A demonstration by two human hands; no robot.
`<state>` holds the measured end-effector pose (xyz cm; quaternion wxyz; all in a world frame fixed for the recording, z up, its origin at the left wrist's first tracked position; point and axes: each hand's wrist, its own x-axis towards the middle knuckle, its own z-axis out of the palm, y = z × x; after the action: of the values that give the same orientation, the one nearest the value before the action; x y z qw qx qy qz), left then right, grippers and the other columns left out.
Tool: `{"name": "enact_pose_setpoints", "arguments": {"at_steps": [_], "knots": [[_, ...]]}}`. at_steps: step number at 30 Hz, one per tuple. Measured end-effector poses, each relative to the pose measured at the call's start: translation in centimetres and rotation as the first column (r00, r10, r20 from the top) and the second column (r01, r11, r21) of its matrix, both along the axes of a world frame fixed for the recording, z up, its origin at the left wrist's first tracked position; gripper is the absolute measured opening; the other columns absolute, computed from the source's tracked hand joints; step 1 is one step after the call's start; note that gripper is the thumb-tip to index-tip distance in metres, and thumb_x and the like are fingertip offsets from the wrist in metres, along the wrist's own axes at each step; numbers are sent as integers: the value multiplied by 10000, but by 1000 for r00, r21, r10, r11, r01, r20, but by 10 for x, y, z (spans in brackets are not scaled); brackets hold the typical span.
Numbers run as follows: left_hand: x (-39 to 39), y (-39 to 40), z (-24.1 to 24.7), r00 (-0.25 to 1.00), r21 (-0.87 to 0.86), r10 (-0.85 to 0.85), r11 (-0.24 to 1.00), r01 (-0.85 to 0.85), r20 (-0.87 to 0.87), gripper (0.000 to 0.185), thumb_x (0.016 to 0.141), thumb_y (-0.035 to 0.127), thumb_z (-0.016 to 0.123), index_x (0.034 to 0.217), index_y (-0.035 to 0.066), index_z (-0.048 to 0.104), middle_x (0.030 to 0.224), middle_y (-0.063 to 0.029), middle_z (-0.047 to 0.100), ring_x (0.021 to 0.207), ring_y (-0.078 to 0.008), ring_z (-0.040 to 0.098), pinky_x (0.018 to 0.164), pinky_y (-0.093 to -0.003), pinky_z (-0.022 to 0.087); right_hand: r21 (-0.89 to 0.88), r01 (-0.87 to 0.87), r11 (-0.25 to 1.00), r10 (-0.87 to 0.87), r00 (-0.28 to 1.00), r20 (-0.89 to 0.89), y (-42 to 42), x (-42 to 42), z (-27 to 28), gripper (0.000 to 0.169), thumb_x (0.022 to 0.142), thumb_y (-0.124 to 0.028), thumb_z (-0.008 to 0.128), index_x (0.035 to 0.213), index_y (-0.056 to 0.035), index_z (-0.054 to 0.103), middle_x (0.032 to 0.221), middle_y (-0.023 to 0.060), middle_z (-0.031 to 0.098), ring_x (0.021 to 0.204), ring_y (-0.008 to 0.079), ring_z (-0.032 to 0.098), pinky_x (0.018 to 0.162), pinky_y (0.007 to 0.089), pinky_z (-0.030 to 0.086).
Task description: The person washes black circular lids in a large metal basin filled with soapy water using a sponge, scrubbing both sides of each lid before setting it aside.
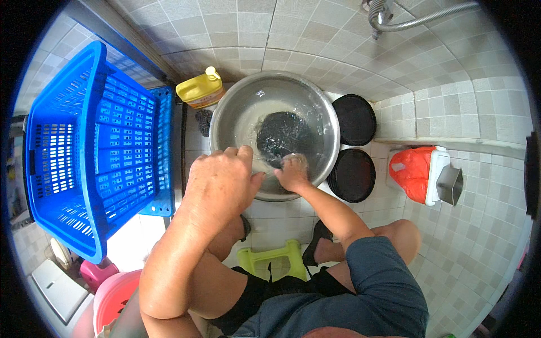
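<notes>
A large round stainless steel basin of water stands on the tiled floor in front of me. In the water lies a dark round object, perhaps a plate; ripples blur its outline. My right hand is dipped into the basin at this object's near edge. Its fingertips are blurred by water, so its grip is unclear. Over the basin's near left rim is my left hand, raised, back upward, with fingers bent down out of sight and the thumb apart. Whether it holds anything is hidden.
Right of the basin sit black round plates and a stack of similar plates. A yellow pump jug and a dark scourer stand left. Farther left is a blue plastic basket. A red-bagged bin stands right; a green stool is below me.
</notes>
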<state>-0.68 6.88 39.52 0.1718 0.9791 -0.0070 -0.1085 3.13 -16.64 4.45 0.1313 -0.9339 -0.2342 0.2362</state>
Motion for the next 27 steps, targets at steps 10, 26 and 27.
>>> {"name": "enact_pose_setpoints", "arguments": {"at_steps": [10,26,27], "knots": [[5,-8,-3,998,13,-41,999,42,-38,321,864,301,752,953,18,630,850,-176,706,788,-349,722,704,-446,574,62,-26,998,13,982,191,29,74,-50,853,952,-532,578,1533,48,347,1568,380,263,1432,621,231,1190,645,192],[8,-6,-1,1000,-32,-25,999,25,-3,323,852,289,765,947,15,624,837,-192,689,792,-379,704,696,-469,562,105,39,994,-61,973,221,-29,102,-60,750,952,-490,563,1490,10,416,1505,307,395,1409,527,325,1189,642,163],[8,-6,-2,1000,-33,-20,999,20,-8,322,852,287,765,947,14,624,837,-192,690,792,-379,704,697,-468,563,99,99,990,-116,977,180,-13,112,-65,748,956,-494,550,1494,8,418,1507,303,399,1404,523,337,1186,648,164]]}}
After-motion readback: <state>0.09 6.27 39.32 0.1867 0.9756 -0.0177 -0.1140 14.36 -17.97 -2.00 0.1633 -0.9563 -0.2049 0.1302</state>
